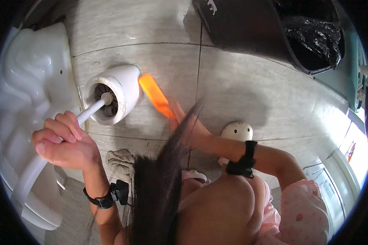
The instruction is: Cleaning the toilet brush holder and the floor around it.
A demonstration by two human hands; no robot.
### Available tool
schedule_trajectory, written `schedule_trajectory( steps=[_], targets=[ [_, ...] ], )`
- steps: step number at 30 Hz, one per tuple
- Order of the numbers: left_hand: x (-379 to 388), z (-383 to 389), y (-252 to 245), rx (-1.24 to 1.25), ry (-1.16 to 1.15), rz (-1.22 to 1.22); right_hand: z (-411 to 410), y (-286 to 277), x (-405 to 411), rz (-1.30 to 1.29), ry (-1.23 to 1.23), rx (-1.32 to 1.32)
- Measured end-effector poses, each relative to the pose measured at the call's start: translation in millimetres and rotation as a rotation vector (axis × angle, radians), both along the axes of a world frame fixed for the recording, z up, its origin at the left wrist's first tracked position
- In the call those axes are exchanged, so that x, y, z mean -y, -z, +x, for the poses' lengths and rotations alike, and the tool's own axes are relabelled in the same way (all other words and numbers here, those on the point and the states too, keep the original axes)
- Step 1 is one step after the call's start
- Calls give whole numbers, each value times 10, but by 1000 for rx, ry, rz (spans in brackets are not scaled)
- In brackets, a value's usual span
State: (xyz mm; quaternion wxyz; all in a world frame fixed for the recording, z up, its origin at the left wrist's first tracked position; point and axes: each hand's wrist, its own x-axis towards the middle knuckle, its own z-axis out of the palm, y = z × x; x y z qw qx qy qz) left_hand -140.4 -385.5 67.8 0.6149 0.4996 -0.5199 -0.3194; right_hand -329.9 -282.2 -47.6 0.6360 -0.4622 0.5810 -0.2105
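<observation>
My left hand (69, 141) is wrapped around the long white handle of a toilet brush (93, 111). The brush's head sits inside a white brush holder (130, 88), whose open mouth faces me and looks stained on the inside. In my right hand (184, 122) is a bright orange plastic tool (155, 93), blurred, so its exact kind cannot be told. Its far end appears close to the base of the holder; whether they touch is unclear. Long dark hair hangs across the view and covers part of my right hand.
A white ceramic bathroom fixture (33, 70) lines the left side. A black bin (242, 27) with a black plastic bag (316, 36) stands at upper right. A cream slipper (237, 131) and a crumpled grey cloth (120, 160) are near me on the grey tiled floor (135, 27).
</observation>
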Motion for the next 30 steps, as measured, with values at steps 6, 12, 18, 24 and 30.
schedule_trajectory(
  steps=[6, 12, 18, 24, 30],
  targets=[
    [35, -27, -26, -26, 37, 12, 125, 110, 319, -170, 22, -57],
    [22, -97, -11, -45, -43, -23, 130, 287, -328, -190, -119, -19],
    [-22, -147, -49, -4, -57, 7, 19, 111, 371, -162, 51, -121],
    [-189, 91, -135, -20, 22, 66, -236, -121, 483, -87, 156, -99],
    [-182, 273, -52, -32, 91, 44, -67, -5, 645, -165, 63, -70]
  ],
)
